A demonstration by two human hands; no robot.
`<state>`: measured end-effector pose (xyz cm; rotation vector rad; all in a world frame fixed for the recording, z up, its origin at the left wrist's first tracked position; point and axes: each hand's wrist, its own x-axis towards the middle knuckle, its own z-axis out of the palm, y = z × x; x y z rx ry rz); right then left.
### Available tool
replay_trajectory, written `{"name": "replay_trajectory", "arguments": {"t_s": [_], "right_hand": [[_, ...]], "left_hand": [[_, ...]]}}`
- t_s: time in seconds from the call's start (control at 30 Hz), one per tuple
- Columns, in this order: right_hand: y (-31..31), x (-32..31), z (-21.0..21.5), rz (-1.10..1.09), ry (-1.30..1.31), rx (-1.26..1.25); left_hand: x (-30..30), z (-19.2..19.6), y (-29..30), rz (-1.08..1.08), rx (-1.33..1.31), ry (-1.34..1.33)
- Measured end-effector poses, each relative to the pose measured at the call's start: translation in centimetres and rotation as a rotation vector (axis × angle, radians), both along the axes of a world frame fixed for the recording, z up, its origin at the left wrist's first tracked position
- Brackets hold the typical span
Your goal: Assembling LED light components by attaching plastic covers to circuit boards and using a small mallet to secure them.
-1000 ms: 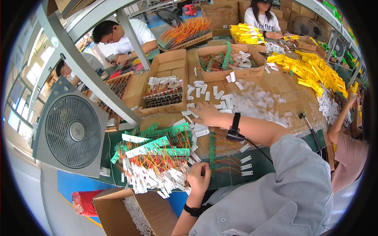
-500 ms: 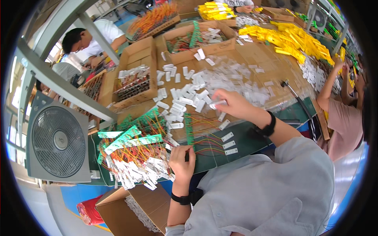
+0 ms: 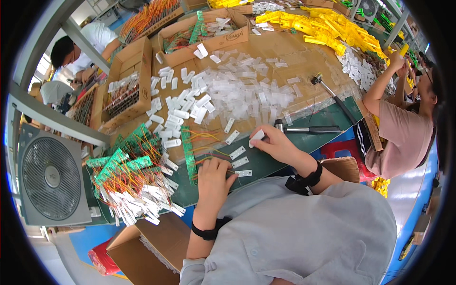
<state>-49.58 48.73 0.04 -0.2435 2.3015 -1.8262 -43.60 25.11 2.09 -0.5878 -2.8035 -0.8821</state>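
Observation:
My right hand (image 3: 281, 148) pinches a small white plastic cover (image 3: 257, 137) between thumb and fingers, above the front of the table. My left hand (image 3: 213, 183) is curled at the lower end of a green circuit strip (image 3: 189, 154), by its thin wires; what its fingertips grip is hidden. Red, yellow and black wires run from the strip to several small white plates (image 3: 238, 152) with holes, lying in a slanting row between my hands. Left of the strip, a heap of wired green strips (image 3: 124, 161) lies with many white plates (image 3: 137, 202) at its front.
Loose white covers (image 3: 176, 116) and clear plastic pieces (image 3: 242, 88) spread over the cardboard mat (image 3: 280, 47). Two hammers (image 3: 324, 129) (image 3: 343, 109) lie at right. Yellow parts (image 3: 308, 26) pile up behind. A fan (image 3: 51, 175) stands left, an open carton (image 3: 152, 244) below. Co-workers sit on both sides.
My right hand has come down and nearer from the pile of covers, with the white cover in its fingers. My left hand stays by the strip's lower end. The whole view has shifted.

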Motion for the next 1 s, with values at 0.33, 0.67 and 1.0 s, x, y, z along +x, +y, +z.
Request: {"name": "replay_trajectory", "arguments": {"t_s": [0.33, 0.67, 1.0], "right_hand": [[-2.4, 0.7, 1.6, 0.238, -0.202, -0.063], [-3.8, 0.7, 0.1, 0.390, -0.390, -0.308], [-3.1, 0.1, 1.3, 0.440, -0.283, -0.210]], "left_hand": [[0.1, 0.0, -0.9, 0.006, 0.244, 0.018], [0.1, -0.2, -0.1, 0.063, 0.516, -0.121], [0.1, -0.6, -0.7, 0.257, 0.608, -0.184]]}}
